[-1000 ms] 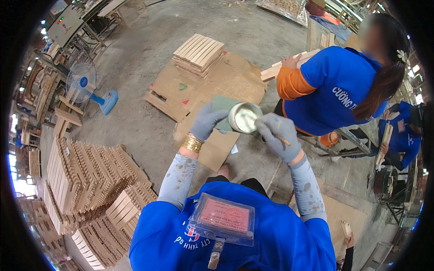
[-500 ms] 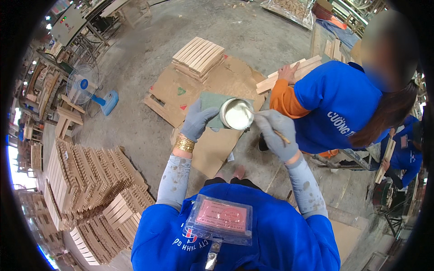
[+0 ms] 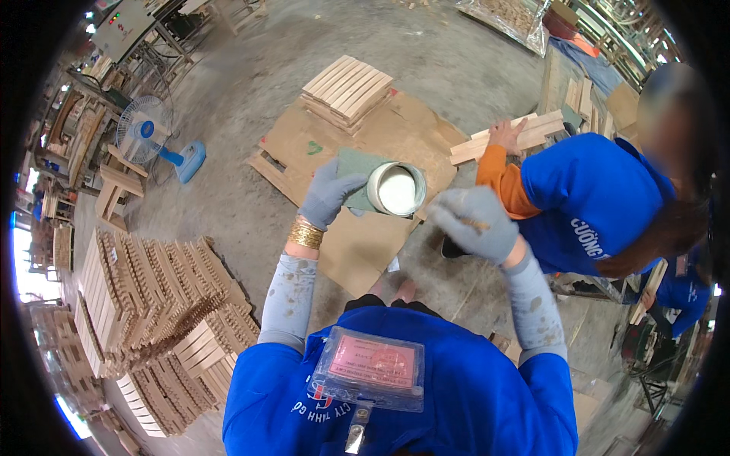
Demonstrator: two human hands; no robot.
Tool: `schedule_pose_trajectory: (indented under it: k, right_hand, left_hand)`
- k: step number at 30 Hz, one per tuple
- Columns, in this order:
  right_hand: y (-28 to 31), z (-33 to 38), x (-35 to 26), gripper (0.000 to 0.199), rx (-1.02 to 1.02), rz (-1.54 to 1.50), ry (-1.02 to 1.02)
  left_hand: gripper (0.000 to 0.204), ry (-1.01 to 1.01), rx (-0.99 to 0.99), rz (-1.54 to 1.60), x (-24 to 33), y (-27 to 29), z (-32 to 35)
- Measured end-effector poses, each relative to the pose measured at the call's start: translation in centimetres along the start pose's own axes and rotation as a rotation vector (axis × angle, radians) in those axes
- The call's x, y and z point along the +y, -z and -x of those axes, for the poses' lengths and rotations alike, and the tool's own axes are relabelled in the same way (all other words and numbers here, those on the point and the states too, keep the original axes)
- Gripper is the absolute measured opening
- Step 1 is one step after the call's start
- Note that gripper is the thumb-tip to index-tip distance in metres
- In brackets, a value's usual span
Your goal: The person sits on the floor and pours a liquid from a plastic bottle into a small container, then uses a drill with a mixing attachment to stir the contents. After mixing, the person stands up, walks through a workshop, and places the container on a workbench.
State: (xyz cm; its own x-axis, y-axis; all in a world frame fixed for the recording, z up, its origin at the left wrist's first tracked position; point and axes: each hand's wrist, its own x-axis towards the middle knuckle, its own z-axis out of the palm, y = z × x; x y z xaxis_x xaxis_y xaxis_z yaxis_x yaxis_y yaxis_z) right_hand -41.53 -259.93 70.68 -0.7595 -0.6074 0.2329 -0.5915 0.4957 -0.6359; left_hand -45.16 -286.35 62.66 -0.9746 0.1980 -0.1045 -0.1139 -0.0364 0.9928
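Note:
My gloved left hand (image 3: 332,194) is closed on the edge of a flat grey-green sheet (image 3: 353,161), thumb on top and fingertips showing below. A round container (image 3: 419,199) of white, creamy stuff (image 3: 397,190) sits over the sheet, beside my thumb. Just right of the container, my gloved right hand (image 3: 480,226) is closed around a thin wooden handle (image 3: 477,224). The handle's working end is hidden by the hand, so I cannot tell its kind. The right hand is apart from the container.
Stacked slatted wood panels (image 3: 348,91) rest on cardboard (image 3: 414,125) ahead. Tall piles of wood pieces (image 3: 152,296) stand at left, near a blue-and-white fan (image 3: 147,129). A co-worker in blue (image 3: 585,197) handles wooden strips (image 3: 541,129) close on my right.
My right hand has drawn back from the container, slightly right, and the handle no longer reaches into the white stuff. The co-worker has shifted right and lower in view.

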Motion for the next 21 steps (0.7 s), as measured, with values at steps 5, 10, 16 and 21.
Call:
schedule_pose_trajectory:
  k: [5, 10, 16, 21]
  right_hand:
    - [-2.1, -3.1, 1.2, 0.02, 0.273, 0.161, 0.059]
    - [-4.3, -3.3, -1.0, 0.019, 0.144, -0.002, 0.047]
    - [-2.6, -4.4, -0.9, 0.014, 0.11, 0.265, -0.03]
    - [-3.1, -5.1, -1.4, 0.018, 0.231, 0.093, -0.04]
  left_hand:
    - [0.024, 0.078, -0.06, 0.175, -0.6, 0.5, -1.2]
    - [0.029, 0.074, -0.133, 0.2, -0.7, 3.2, -2.1]
    - [0.031, 0.004, -0.083, 0.238, -0.6, 3.7, -3.6]
    - [0.032, -0.002, -0.142, 0.224, -0.3, 3.7, -4.3]
